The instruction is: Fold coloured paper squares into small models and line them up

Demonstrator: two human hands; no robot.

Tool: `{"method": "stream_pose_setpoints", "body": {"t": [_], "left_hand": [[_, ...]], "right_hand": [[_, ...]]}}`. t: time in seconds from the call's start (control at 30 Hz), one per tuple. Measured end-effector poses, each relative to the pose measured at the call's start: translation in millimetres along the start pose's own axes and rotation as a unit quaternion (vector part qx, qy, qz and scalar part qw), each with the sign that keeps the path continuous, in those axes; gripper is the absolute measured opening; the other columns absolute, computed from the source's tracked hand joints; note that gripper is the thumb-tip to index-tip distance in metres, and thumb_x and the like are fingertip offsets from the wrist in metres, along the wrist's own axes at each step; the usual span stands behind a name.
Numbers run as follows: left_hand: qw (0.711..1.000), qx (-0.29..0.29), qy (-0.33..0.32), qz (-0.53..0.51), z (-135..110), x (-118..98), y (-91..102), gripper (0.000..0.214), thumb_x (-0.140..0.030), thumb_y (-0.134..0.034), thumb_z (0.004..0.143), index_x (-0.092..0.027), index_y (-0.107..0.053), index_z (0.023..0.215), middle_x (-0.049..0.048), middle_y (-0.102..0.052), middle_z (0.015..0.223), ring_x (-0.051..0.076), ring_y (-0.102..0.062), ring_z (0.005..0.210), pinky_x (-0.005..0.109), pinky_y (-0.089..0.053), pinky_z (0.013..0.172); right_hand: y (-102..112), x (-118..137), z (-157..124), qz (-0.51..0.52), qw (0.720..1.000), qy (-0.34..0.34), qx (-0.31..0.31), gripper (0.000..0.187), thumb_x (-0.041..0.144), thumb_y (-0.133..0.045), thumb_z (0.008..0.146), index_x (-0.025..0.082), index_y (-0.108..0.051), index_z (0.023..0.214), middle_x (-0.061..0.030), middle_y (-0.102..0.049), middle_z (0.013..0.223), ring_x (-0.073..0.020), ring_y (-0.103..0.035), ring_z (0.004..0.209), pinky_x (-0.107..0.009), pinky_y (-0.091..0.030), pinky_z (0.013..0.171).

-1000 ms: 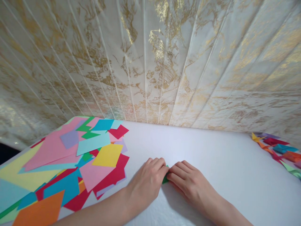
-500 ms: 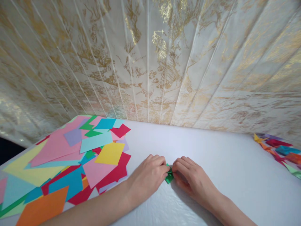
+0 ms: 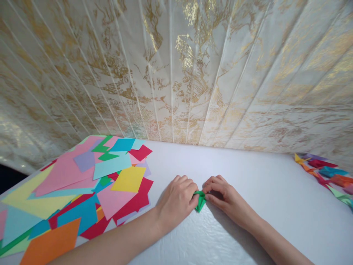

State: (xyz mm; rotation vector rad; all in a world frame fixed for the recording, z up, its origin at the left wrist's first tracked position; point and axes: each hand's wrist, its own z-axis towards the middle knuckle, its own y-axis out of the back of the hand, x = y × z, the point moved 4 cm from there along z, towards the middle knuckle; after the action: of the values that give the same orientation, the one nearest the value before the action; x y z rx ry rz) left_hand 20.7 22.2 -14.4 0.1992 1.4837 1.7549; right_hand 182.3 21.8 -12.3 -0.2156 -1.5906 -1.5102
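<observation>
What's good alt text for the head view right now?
The left hand and right hand hold a small folded green paper at a white table. Loose coloured sheets overlap at left; folded colourful papers lie at far right.

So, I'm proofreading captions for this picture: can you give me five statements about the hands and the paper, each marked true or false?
1. The left hand and right hand both hold the green folded paper. True.
2. The green folded paper is lying flat and fully unfolded. False: it is small, folded and pinched between the fingers of both hands.
3. Loose coloured sheets are spread over the left part of the white tabletop. True.
4. The multicoloured origami pieces are on the left, under the orange sheet. False: they lie at the far right.
5. The bright yellow sheet overlaps other sheets. True.
</observation>
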Motion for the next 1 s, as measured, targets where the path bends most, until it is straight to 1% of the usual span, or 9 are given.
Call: {"method": "stream_pose_setpoints", "body": {"t": [0.17, 0.27, 0.43, 0.57, 0.67, 0.8, 0.9, 1.0], "left_hand": [[1.000, 0.001, 0.007, 0.004, 1, -1, -1.2, 0.013, -0.015, -0.067, 0.089, -0.019, -0.058, 0.081, 0.0000, -0.064, 0.082, 0.020, -0.057, 0.082, 0.033, -0.040, 0.075], [1.000, 0.002, 0.014, 0.005, 1, 0, -2.4, 0.014, -0.016, -0.066, 0.090, -0.019, -0.056, 0.081, 0.0007, -0.063, 0.083, 0.021, -0.057, 0.082, 0.034, -0.040, 0.076], [1.000, 0.003, 0.022, -0.008, 2, 0, -2.6, 0.012, -0.016, -0.064, 0.092, -0.019, -0.057, 0.083, 0.0012, -0.063, 0.083, 0.021, -0.056, 0.082, 0.034, -0.040, 0.075], [0.999, 0.004, 0.008, -0.038, 2, 0, -0.7, 0.008, -0.015, -0.062, 0.094, -0.019, -0.059, 0.089, 0.0008, -0.065, 0.090, 0.020, -0.057, 0.087, 0.033, -0.041, 0.078], [0.998, -0.002, 0.003, -0.061, 2, 1, 1.0, 0.007, -0.014, -0.062, 0.094, -0.020, -0.059, 0.092, 0.0005, -0.067, 0.095, 0.019, -0.058, 0.091, 0.032, -0.042, 0.080], [0.997, -0.007, 0.010, -0.078, 3, 4, 2.8, 0.010, -0.012, -0.064, 0.093, -0.021, -0.060, 0.093, -0.0010, -0.069, 0.094, 0.019, -0.059, 0.090, 0.032, -0.042, 0.080], [0.997, -0.008, 0.026, -0.075, 2, 6, 3.1, 0.012, -0.011, -0.065, 0.092, -0.020, -0.058, 0.088, -0.0012, -0.067, 0.088, 0.019, -0.058, 0.085, 0.032, -0.041, 0.077], [0.997, -0.008, 0.034, -0.070, 0, 8, 2.2, 0.013, -0.013, -0.066, 0.092, -0.020, -0.057, 0.086, -0.0008, -0.065, 0.085, 0.019, -0.057, 0.083, 0.032, -0.041, 0.074]], "right_hand": [[0, -1, 1, -0.005, 1.000, -0.004, 0.003, 0.018, 0.016, -0.058, 0.094, 0.024, -0.072, 0.086, -0.0044, -0.068, 0.091, -0.0225, -0.056, 0.092, -0.039, -0.047, 0.086], [-1, -3, 2, -0.001, 1.000, -0.017, 0.004, 0.017, 0.016, -0.059, 0.093, 0.023, -0.070, 0.082, -0.0042, -0.068, 0.090, -0.0229, -0.056, 0.093, -0.040, -0.046, 0.087], [-6, -2, 3, -0.007, 0.998, -0.052, -0.017, 0.011, 0.014, -0.064, 0.088, 0.022, -0.064, 0.080, -0.0023, -0.066, 0.087, -0.0231, -0.054, 0.091, -0.040, -0.044, 0.086], [-11, 0, 5, -0.037, 0.997, -0.052, -0.036, 0.012, 0.010, -0.066, 0.083, 0.021, -0.063, 0.082, -0.0019, -0.066, 0.089, -0.0226, -0.053, 0.090, -0.040, -0.042, 0.085], [-13, -1, 8, -0.063, 0.996, -0.055, -0.039, 0.011, 0.011, -0.067, 0.081, 0.021, -0.062, 0.080, -0.0017, -0.065, 0.089, -0.0222, -0.052, 0.087, -0.039, -0.041, 0.081], [-14, -4, 11, -0.065, 0.995, -0.064, -0.037, 0.010, 0.012, -0.069, 0.079, 0.022, -0.064, 0.080, -0.0014, -0.064, 0.089, -0.0229, -0.053, 0.088, -0.039, -0.041, 0.081], [-11, -5, 10, -0.052, 0.996, -0.061, -0.027, 0.011, 0.012, -0.068, 0.080, 0.023, -0.067, 0.081, -0.0015, -0.065, 0.091, -0.0229, -0.054, 0.090, -0.040, -0.043, 0.083], [-7, -6, 10, -0.028, 0.998, -0.049, -0.007, 0.011, 0.016, -0.066, 0.086, 0.024, -0.070, 0.080, -0.0019, -0.065, 0.091, -0.0224, -0.055, 0.092, -0.041, -0.044, 0.087]]}}
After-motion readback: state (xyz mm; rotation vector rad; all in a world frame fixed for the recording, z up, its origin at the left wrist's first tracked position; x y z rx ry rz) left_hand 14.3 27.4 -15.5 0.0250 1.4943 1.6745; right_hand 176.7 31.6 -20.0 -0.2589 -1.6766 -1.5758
